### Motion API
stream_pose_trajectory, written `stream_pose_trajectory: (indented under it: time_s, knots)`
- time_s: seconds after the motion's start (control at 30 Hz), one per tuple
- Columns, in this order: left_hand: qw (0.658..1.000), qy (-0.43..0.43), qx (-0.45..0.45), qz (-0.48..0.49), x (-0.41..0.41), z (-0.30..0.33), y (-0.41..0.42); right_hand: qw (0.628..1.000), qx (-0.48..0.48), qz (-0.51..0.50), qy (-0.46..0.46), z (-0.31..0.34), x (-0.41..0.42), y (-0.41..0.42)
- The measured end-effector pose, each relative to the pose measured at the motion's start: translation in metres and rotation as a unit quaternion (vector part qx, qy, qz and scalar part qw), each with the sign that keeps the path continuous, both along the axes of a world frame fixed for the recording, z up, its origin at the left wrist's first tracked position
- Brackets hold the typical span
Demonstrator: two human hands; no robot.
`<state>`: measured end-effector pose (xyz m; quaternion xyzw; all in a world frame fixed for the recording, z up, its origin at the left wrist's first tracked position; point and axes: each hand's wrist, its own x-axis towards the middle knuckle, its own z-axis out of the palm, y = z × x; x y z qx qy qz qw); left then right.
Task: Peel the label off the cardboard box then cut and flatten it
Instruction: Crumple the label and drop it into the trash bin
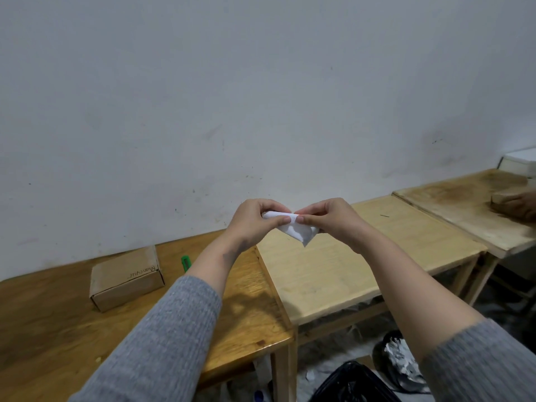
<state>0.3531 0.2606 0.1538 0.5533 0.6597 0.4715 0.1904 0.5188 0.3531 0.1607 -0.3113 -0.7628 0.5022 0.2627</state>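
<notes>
A crumpled white label (298,231) is held up in the air between both hands, above the gap where two tables meet. My left hand (255,220) pinches its left end and my right hand (327,217) pinches its right end, thumbs nearly touching. The closed brown cardboard box (126,278), with handwriting on its top, sits on the darker wooden table (58,329) to the left, well apart from my hands. A green-handled cutter (186,263) lies on that table just right of the box, partly hidden by my left forearm.
A lighter wooden table (362,256) stands to the right, and a third table (464,204) beyond it, where another person's hand (519,207) rests on a brown object. Black bin bags (356,384) with paper scraps lie on the floor below. A grey wall stands close behind.
</notes>
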Motion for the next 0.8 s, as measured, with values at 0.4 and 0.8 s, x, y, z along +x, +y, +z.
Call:
stream_pose_trajectory:
  time_s: [0.4, 0.8]
  knots:
    - [0.997, -0.053, 0.028, 0.046, 0.035, -0.046, 0.019, 0.993, 0.059, -0.098, 0.009, -0.033, 0.018, 0.006]
    - [0.990, -0.061, 0.005, 0.123, 0.056, -0.054, 0.049, 0.965, 0.218, -0.145, -0.004, -0.047, 0.020, 0.014]
